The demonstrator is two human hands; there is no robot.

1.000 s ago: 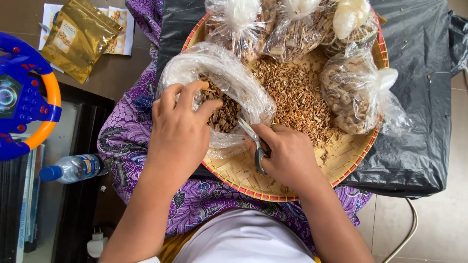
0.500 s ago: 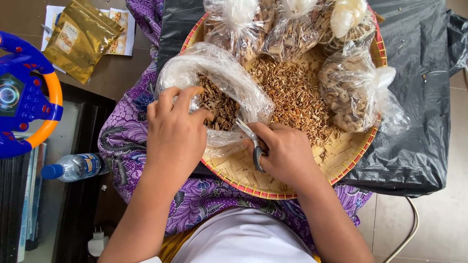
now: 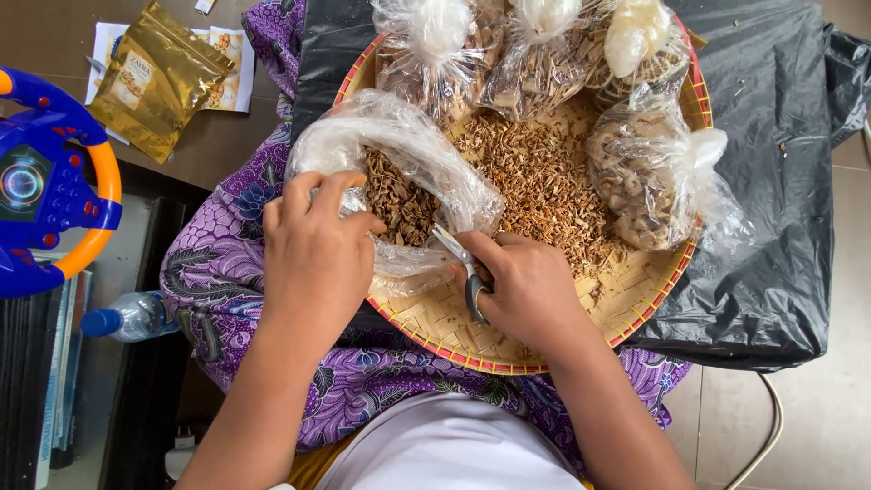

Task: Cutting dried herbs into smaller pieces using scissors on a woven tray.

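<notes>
Scissors sit clenched in the right hand at frame centre; the left hand fingers grasp the clear plastic bag of brown chips on the woven tray.

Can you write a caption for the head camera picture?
Left hand holds open a plastic bag of dried chips; right hand grips scissors.

Woven tan tray with a red-edged rim, at centre. Brown chips heaped on it, darker brown in the clear bag at 10 o'clock. Clear bags at 12 and 2 o'clock, white at the knots. Black sheet at 3 o'clock. Purple flowered cloth at 8 o'clock. Gold pouch at 10 o'clock. Blue, orange-rimmed toy wheel at 9 o'clock. Blue-capped bottle below it. Grey-handled scissors.
</notes>
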